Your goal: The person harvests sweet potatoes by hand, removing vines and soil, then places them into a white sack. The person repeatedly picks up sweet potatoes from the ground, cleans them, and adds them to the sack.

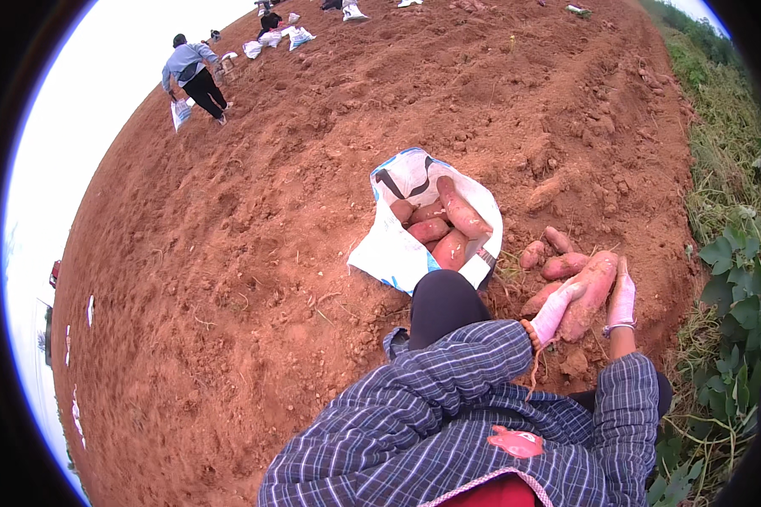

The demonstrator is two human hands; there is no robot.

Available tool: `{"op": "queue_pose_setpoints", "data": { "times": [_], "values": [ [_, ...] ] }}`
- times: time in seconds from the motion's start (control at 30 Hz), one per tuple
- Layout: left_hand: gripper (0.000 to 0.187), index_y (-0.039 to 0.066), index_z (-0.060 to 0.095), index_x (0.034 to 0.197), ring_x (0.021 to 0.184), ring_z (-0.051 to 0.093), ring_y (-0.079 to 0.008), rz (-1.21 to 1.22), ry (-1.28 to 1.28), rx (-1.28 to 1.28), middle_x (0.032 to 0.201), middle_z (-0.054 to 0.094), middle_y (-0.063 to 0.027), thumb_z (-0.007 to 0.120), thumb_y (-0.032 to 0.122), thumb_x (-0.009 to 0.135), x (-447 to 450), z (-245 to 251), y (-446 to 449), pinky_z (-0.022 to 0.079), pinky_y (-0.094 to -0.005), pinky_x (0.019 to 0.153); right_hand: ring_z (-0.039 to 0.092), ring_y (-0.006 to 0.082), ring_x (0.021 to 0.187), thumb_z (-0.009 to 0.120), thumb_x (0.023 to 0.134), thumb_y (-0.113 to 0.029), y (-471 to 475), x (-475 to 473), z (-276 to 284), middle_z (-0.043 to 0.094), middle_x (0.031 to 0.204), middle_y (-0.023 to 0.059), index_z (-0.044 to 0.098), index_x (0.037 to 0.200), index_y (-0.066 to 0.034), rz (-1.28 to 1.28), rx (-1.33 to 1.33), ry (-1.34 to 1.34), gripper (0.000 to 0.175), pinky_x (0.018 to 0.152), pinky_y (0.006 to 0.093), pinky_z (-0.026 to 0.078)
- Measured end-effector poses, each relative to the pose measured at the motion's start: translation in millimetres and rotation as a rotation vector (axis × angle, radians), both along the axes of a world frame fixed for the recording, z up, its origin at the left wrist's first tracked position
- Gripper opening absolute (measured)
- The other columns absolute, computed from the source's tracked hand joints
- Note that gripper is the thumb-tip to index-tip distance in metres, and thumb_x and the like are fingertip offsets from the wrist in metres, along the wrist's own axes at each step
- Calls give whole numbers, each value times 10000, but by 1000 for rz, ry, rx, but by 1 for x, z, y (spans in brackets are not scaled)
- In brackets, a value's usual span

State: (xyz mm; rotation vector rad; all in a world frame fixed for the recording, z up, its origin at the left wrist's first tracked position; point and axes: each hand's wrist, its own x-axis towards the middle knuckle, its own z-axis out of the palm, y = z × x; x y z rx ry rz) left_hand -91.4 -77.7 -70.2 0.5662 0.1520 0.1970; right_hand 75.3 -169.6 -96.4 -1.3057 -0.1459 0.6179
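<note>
A large sweet potato [593, 293] with soil on its skin is held between my hands, just above the ground. My left hand [557, 312], in a pale pink glove, grips it from the left side. Along its right side lies my right hand [622, 296], gloved alike, fingers straight and close against the far end; its palm is hidden. Several smaller sweet potatoes [564, 266] rest on the soil just beyond. To their left, in front of my knee, a white woven sack [390, 250] stands with its mouth wide, and several sweet potatoes [461, 209] show inside.
Loose red-brown soil [260, 253] spreads around me in uneven clods. Green vines [732, 317] border the field close on my right. Far off at the upper left, a person [193, 73] carries a white sack [181, 113]; more filled sacks [299, 38] stand beyond.
</note>
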Motion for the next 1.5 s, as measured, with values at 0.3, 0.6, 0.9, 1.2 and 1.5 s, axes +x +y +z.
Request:
{"op": "queue_pose_setpoints", "data": {
  "times": [0.3, 0.6, 0.9, 1.2, 1.5],
  "values": [
    [685, -48, 456, 1341, 1179, 560, -233, 53, 377, 603, 1266, 583, -166, 693, 411, 892, 6, -6, -1, 444, -329, 993, 565, 172, 1017, 509, 1012, -409, 8, -5, -12, 616, 1129, 98, 569, 1233, 42, -15, -51, -187, 505, 950, 321, 461],
    [600, -6, 464, 1342, 1157, 546, -172, -1, 319, 316, 1260, 579, -117, 680, 360, 918, 5, -9, -6, 436, -300, 988, 546, 134, 853, 485, 1033, -369, 6, -11, -5, 633, 906, 49, 651, 1014, 40, -95, -258, -381, 442, 801, 293, 478],
    [662, -39, 479, 1293, 749, 670, -278, -123, 246, -17, 1009, 653, -179, 476, 535, 963, 4, -5, -1, 575, -350, 575, 575, 187, 693, 526, 1011, -305, -3, -8, 6, 669, 775, 148, 669, 918, 11, -161, -419, -633, 360, 658, 351, 471],
    [703, 23, 556, 1236, 621, 643, -212, 20, 316, -53, 944, 698, -119, 488, 647, 917, 8, 17, 10, 521, -336, 510, 650, 214, 907, 462, 994, -535, 7, -27, 43, 678, 1045, 98, 573, 1247, -36, 150, -169, -12, 570, 777, 355, 528],
    [703, -69, 509, 1276, 676, 677, -264, -225, 185, -83, 928, 686, -170, 483, 558, 960, 2, 11, 0, 580, -356, 601, 648, 236, 765, 455, 1034, -365, 2, -21, 38, 693, 937, 140, 634, 1101, 53, 110, -446, -588, 460, 662, 332, 499]
  ]
}}
